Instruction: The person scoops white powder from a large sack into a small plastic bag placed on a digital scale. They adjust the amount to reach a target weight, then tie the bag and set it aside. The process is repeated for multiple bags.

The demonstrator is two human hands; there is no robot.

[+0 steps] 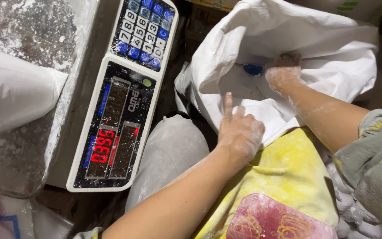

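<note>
Head view: powder-dusted left hand spread flat, pinning rim of large white woven sack; right hand deep inside, closed on blue scoop handle; risk: rim slips, powder spills onto yellow apron, grey digital scale

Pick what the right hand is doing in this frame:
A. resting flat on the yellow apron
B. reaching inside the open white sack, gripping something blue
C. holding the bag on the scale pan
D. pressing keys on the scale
B: the right hand, dusted with powder, is inside the white sack with a blue object at its fingers.
</note>
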